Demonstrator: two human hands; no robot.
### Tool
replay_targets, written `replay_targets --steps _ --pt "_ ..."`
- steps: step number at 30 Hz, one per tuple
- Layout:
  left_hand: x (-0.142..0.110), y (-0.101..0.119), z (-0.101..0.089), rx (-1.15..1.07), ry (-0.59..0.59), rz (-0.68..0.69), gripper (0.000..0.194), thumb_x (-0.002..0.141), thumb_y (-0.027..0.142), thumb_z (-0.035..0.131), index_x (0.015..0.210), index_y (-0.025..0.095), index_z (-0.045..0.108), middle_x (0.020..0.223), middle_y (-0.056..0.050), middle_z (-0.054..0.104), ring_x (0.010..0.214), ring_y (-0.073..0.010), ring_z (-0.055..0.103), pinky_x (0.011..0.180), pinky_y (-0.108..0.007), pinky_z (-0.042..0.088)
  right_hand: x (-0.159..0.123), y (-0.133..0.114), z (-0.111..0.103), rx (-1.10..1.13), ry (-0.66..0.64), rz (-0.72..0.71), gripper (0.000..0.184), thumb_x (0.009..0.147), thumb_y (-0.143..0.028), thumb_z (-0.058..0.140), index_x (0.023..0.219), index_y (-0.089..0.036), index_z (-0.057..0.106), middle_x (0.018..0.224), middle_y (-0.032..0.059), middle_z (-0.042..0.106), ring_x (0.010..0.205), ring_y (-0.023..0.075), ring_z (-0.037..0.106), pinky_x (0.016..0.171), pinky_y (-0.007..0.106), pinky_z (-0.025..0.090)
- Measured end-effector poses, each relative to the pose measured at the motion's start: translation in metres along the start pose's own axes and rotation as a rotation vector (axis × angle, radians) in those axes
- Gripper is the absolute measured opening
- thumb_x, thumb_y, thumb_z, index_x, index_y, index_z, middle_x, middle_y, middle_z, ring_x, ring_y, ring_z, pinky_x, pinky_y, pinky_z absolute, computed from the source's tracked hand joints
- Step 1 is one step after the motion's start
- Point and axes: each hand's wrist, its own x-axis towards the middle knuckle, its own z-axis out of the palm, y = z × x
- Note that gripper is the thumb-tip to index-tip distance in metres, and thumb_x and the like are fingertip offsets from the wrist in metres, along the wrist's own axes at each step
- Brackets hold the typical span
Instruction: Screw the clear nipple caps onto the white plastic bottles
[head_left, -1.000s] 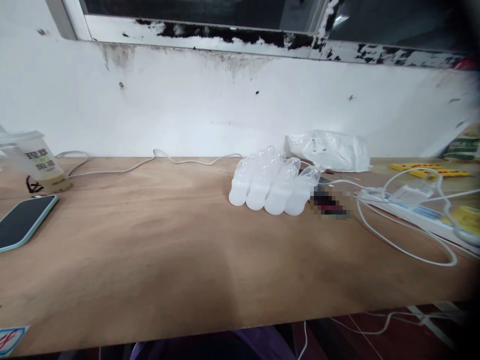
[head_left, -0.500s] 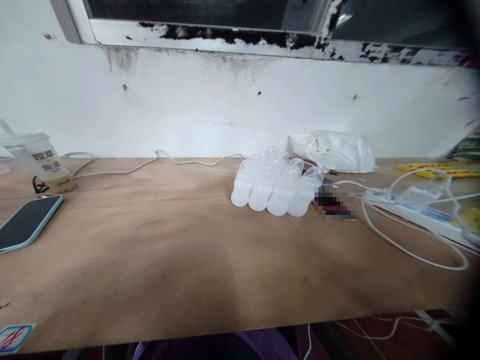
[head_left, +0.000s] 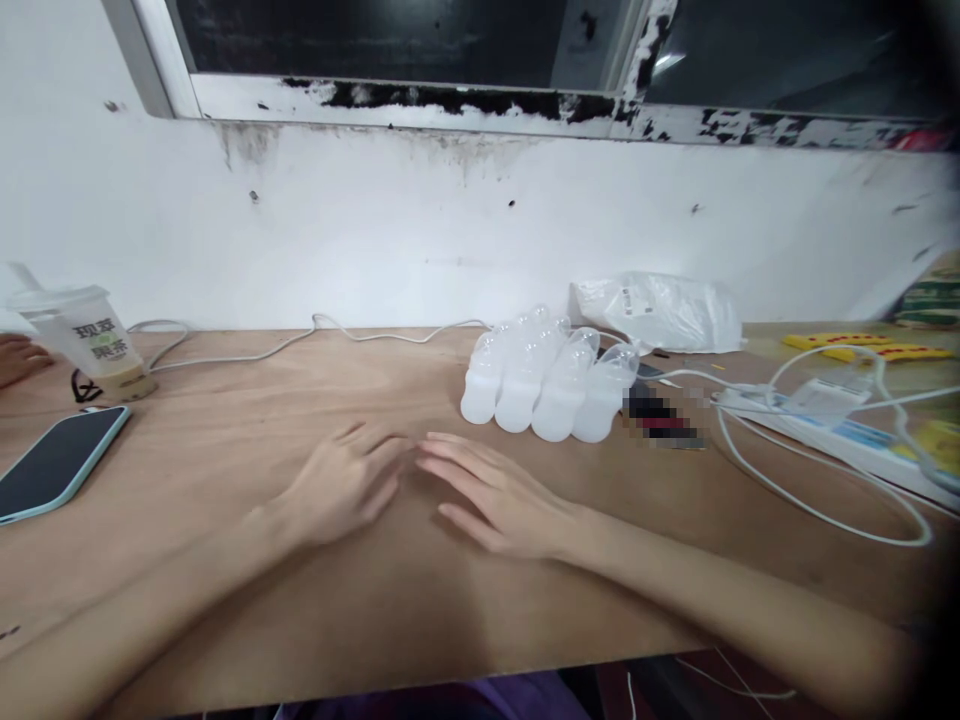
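Note:
Over the middle of the wooden table [head_left: 300, 640], my left hand [head_left: 345, 485] points its stretched fingers to the right, holding nothing. My right hand [head_left: 499, 495] faces it with fingers extended and apart, also without anything in it. The fingertips of the two hands nearly meet; I cannot tell whether they touch. Just behind my right hand lies a cluster of white bulb-shaped pieces with clear domed ends [head_left: 517, 400], several in rows side by side.
A plastic drink cup [head_left: 97, 340] and a phone [head_left: 64, 460] are on the left, near another person's hand [head_left: 21, 358]. A crumpled plastic bag [head_left: 660, 310] rests against the wall. A power strip [head_left: 862, 435] with looped white cables is at right, before yellow packets [head_left: 870, 347].
Both my hands and forearms have come into view over the table. Another person's hand has appeared at the left edge. The view has tilted up slightly.

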Motion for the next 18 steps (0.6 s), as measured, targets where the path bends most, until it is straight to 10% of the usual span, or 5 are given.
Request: replay_targets --steps 4,8,18 --pt "0.025 -0.027 0.032 0.088 -0.246 -0.052 0.052 0.084 0.043 0.027 0.126 0.013 0.031 0.133 -0.012 0.031 0.122 -0.0231 0.028 0.099 -0.042 0.024 0.031 0.029 0.042 0.096 -0.137 0.262 0.056 0.084 -0.040 0.029 0.128 -0.004 0.029 0.133 0.0167 0.030 0.125 0.0222 0.024 0.101 0.040 0.026" --pt "0.036 -0.045 0.047 0.063 -0.321 -0.035 0.055 0.085 0.044 0.021 0.130 0.014 0.022 0.137 -0.010 0.023 0.126 -0.0193 0.019 0.102 -0.041 0.015 0.050 0.048 0.059 0.085 -0.117 0.219 0.053 0.086 -0.035 0.026 0.126 -0.002 0.033 0.132 0.0162 0.031 0.124 0.0205 0.025 0.103 0.036 0.022" --pt "0.031 -0.043 0.039 0.062 -0.241 0.008 0.047 0.085 0.038 0.027 0.124 0.014 0.037 0.132 -0.010 0.034 0.123 -0.0184 0.028 0.101 -0.037 0.023 0.051 0.035 0.025 -0.347 0.059 0.109 0.037 0.079 -0.017 0.038 0.114 -0.008 0.047 0.128 0.0153 0.037 0.122 0.0257 0.025 0.098 0.041 0.023"
